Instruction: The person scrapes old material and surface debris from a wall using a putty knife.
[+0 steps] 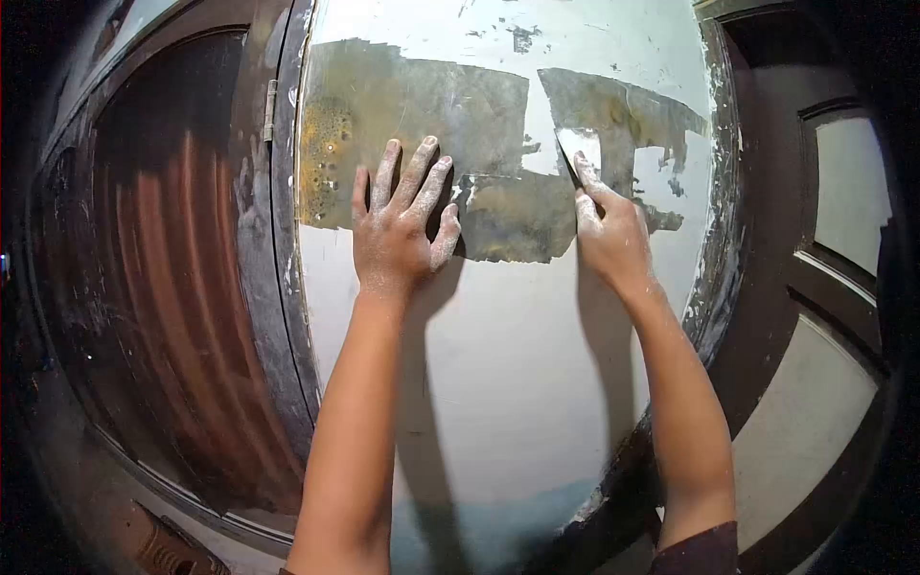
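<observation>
My left hand point(398, 225) is spread against the wall, its fingers apart and dusted with white powder. It rests over the lower left of a bare grey-brown patch point(460, 105) where the pale paint is gone. Closed around a thin-bladed scraper point(567, 155), my right hand point(613, 230) is at the patch's right part. The blade points up and left, close to a leftover strip of white paint point(540, 125). Most of the scraper's handle is hidden in my fingers, which are also white with dust.
Pale painted wall point(498, 364) continues below the patch, with ragged paint edges. On the left is a dark wooden frame with a hinge point(270, 110) and a reddish-brown curtain point(182, 316). A dark door with light panels point(848, 192) stands at the right.
</observation>
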`<control>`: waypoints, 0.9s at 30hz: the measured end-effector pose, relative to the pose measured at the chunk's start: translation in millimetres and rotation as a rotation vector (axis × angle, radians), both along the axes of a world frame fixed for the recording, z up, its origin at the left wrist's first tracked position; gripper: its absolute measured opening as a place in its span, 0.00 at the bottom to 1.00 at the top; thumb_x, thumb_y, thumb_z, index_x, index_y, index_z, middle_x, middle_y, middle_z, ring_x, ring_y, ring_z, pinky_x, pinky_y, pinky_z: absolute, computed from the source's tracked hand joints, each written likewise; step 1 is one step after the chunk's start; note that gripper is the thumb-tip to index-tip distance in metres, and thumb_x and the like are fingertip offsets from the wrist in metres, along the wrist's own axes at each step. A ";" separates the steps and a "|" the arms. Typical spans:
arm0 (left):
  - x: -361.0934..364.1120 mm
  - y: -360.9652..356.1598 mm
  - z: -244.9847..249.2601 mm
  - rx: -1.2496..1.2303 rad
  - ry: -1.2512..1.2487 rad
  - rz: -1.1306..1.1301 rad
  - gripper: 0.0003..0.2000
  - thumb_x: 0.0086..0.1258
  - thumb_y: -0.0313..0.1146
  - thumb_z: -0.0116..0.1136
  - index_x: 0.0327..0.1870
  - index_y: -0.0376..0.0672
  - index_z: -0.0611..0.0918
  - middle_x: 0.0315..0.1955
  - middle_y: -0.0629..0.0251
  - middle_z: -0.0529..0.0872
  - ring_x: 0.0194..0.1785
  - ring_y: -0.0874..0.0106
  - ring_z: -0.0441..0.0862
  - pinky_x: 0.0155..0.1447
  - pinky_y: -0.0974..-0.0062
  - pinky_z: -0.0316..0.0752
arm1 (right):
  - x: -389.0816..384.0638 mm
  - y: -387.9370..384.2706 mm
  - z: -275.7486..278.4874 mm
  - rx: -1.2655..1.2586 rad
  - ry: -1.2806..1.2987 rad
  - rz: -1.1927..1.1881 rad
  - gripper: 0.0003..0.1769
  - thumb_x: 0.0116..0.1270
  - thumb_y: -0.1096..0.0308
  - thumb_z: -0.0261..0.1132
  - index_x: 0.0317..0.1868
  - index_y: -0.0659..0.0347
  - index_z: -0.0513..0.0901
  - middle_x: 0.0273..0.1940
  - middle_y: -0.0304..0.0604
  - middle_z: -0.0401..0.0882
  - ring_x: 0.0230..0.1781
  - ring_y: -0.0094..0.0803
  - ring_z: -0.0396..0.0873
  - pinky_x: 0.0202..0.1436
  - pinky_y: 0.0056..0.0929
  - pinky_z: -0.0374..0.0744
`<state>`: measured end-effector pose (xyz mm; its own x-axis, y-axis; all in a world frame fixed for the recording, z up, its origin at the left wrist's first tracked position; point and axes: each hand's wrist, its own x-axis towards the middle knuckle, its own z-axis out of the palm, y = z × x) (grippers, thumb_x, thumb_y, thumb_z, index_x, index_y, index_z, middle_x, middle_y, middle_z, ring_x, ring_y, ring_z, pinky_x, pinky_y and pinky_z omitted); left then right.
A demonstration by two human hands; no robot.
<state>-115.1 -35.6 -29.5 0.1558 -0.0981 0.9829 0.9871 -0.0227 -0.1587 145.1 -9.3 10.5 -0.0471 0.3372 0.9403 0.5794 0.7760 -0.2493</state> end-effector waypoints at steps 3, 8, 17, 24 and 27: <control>-1.0 2.5 -0.7 -0.004 0.001 -0.015 0.26 0.71 0.43 0.61 0.72 0.57 0.82 0.81 0.76 0.72 0.85 0.58 0.63 0.86 0.44 0.51 | -0.8 -5.5 6.9 -0.035 -0.039 -0.039 0.25 0.76 0.64 0.59 0.73 0.49 0.80 0.35 0.64 0.83 0.30 0.57 0.83 0.39 0.46 0.80; -1.7 2.0 -1.1 -0.012 -0.001 -0.006 0.27 0.71 0.43 0.62 0.73 0.58 0.81 0.81 0.77 0.71 0.85 0.58 0.62 0.86 0.45 0.50 | 2.4 6.3 -1.8 0.008 0.005 0.010 0.26 0.77 0.63 0.60 0.73 0.49 0.80 0.36 0.63 0.85 0.32 0.56 0.85 0.42 0.45 0.81; -1.4 0.4 -0.7 -0.015 -0.002 -0.003 0.26 0.71 0.43 0.61 0.72 0.58 0.82 0.81 0.76 0.72 0.85 0.58 0.62 0.86 0.45 0.50 | -0.9 8.2 5.8 0.011 0.010 0.017 0.22 0.76 0.63 0.59 0.66 0.55 0.85 0.38 0.64 0.86 0.35 0.56 0.86 0.43 0.46 0.81; -1.5 2.0 -0.4 -0.019 -0.009 -0.006 0.25 0.74 0.43 0.60 0.72 0.58 0.82 0.81 0.77 0.72 0.85 0.58 0.62 0.85 0.45 0.50 | -8.6 -10.4 21.4 -0.064 -0.015 -0.055 0.23 0.78 0.65 0.61 0.68 0.62 0.82 0.49 0.62 0.90 0.39 0.33 0.85 0.52 0.31 0.80; -1.4 2.3 1.5 -0.036 -0.016 0.045 0.24 0.78 0.46 0.57 0.75 0.59 0.81 0.82 0.78 0.69 0.86 0.60 0.60 0.86 0.45 0.48 | -6.9 -8.5 19.4 -0.076 0.011 0.002 0.22 0.77 0.65 0.61 0.66 0.63 0.84 0.44 0.59 0.91 0.36 0.37 0.84 0.49 0.34 0.80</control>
